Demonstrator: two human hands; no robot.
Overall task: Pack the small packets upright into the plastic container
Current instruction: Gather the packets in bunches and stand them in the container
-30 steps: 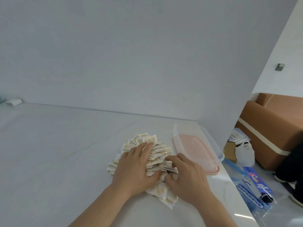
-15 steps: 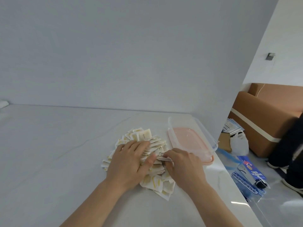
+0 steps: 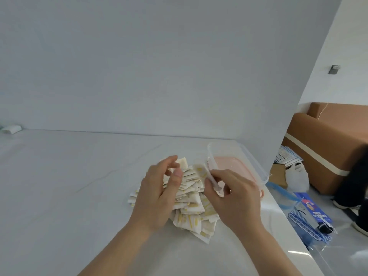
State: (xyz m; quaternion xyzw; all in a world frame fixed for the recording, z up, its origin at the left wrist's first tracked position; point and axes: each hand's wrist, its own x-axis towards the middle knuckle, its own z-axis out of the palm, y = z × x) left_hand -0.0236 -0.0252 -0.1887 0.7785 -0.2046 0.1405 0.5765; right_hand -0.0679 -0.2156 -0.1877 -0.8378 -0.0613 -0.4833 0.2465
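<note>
A heap of small white packets with yellow print [image 3: 191,206] lies on the white table, just left of a clear plastic container [image 3: 253,162] with a pink lid under it. My right hand [image 3: 235,198] pinches a few packets [image 3: 203,172] and holds them lifted above the heap, close to the container's near left wall. My left hand [image 3: 159,190] hovers over the heap's left part with fingers loosely spread and holds nothing. I see no packets in the container.
The table [image 3: 79,196] ends at a wall behind and at an edge on the right. Beyond that edge lie a blue printed bag [image 3: 310,218], a white plastic bag [image 3: 296,176] and a brown cardboard box [image 3: 328,148]. A small white object [image 3: 11,128] sits at the far left.
My right hand has lifted a few packets off the heap toward the container. My left hand, which pressed flat on the heap, has risen off it with fingers spread.
</note>
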